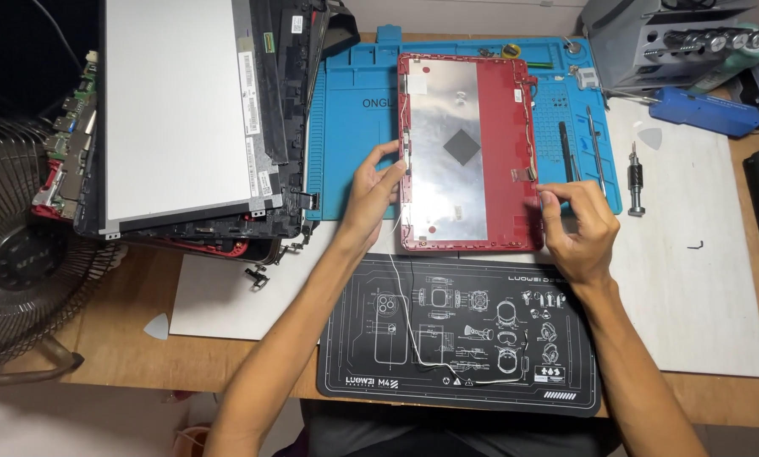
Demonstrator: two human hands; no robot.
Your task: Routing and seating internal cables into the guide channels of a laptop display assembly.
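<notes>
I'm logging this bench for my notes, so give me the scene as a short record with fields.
Left hand: left hand touches the left edge of the red laptop lid
Right hand: right hand pinches the lid's lower right edge
Lid: inner side up, silver foil showing, on the blue mat
Cable: thin white wire trails over the black mat
Left of lid: stacked laptop parts
</notes>
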